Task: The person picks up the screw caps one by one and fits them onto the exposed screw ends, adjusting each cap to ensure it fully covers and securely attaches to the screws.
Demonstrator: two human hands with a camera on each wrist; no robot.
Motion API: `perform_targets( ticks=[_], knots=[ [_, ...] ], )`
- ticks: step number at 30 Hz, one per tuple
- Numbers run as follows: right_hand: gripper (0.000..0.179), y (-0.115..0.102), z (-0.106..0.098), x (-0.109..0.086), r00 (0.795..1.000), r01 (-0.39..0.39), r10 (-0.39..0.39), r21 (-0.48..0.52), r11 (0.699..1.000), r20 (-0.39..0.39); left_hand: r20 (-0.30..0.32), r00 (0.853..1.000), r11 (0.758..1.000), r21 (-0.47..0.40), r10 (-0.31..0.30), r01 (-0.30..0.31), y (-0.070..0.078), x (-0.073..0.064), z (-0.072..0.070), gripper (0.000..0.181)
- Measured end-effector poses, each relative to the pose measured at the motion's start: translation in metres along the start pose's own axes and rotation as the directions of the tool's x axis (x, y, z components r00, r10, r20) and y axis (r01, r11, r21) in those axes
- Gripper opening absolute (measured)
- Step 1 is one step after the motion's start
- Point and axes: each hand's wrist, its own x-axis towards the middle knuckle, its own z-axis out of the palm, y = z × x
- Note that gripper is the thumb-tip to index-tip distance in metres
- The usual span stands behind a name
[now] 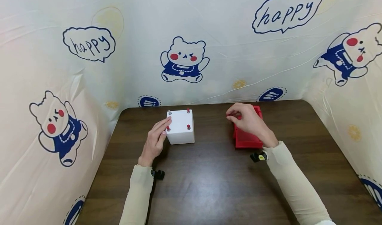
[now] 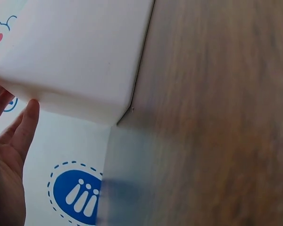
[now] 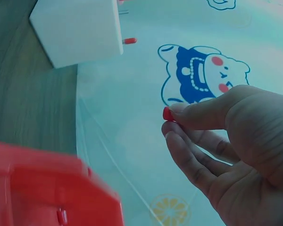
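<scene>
My left hand (image 1: 153, 140) rests against the left side of a white box (image 1: 181, 137), its fingers fairly straight along the upper edge. Short metal posts stand at the corners of the box top. Three bear red caps, such as the front-right red cap (image 1: 188, 127); the back-left post (image 1: 170, 112) shows bare metal. Over on the right, my right hand (image 1: 249, 118) pinches a small red cap (image 3: 167, 113) between thumb and index finger. That hand hovers above a red tray (image 1: 248, 140), hiding part of it.
Inside the tray, the right wrist view shows a small red piece (image 3: 62, 216). Both things stand towards the back of a dark wooden table (image 1: 206, 182). A printed cloth (image 1: 223, 69) hangs behind it and at both sides.
</scene>
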Motion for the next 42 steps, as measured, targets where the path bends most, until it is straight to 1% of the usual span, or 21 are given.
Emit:
perform_targets(
  ticks=[2,5,9,14,19,23,29,32,38,42],
  knots=[
    [0.016,-0.003,0.002,0.002,1.0,0.009,-0.009,0.007,1.0,-0.017,0.004,1.0,1.0,0.0,0.001,-0.001,0.001,0.0,-0.001,0.046],
    [0.015,-0.008,0.005,0.007,0.998,0.043,-0.042,0.028,0.999,-0.042,0.01,1.0,1.0,0.0,0.003,-0.003,0.0,0.0,-0.001,0.046],
    [0.015,-0.012,0.008,0.013,0.995,0.079,-0.077,0.032,0.996,-0.071,0.021,1.0,1.0,0.002,0.003,-0.003,0.0,0.001,-0.002,0.046],
    [0.017,-0.016,0.012,0.02,0.991,0.089,-0.085,0.034,0.995,-0.102,0.033,0.999,1.0,0.016,-0.005,0.005,0.001,0.003,-0.002,0.047],
    [0.018,-0.02,0.016,0.025,0.99,0.086,-0.078,0.063,0.994,-0.115,0.051,0.999,0.999,0.051,-0.013,0.01,0.003,0.003,-0.004,0.048],
    [0.018,-0.024,0.019,0.027,0.989,0.098,-0.09,0.064,0.993,-0.118,0.069,0.997,0.997,0.08,-0.02,0.015,0.004,0.003,-0.005,0.049],
    [0.017,-0.031,0.021,0.035,0.988,0.109,-0.103,0.044,0.993,-0.117,0.079,0.997,0.997,0.075,-0.019,0.013,0.005,0.002,-0.006,0.05],
    [0.016,-0.035,0.023,0.042,0.984,0.127,-0.123,0.022,0.992,-0.132,0.081,0.997,0.997,0.073,-0.019,0.013,0.006,0.002,-0.006,0.05],
    [0.016,-0.043,0.031,0.057,0.965,0.196,-0.189,0.021,0.98,-0.182,0.076,0.997,0.997,0.076,-0.021,0.015,0.007,0.001,-0.007,0.049],
    [0.018,-0.047,0.036,0.063,0.963,0.197,-0.187,0.034,0.98,-0.196,0.084,0.996,0.997,0.075,-0.028,0.021,0.007,0.001,-0.006,0.05]
  ],
)
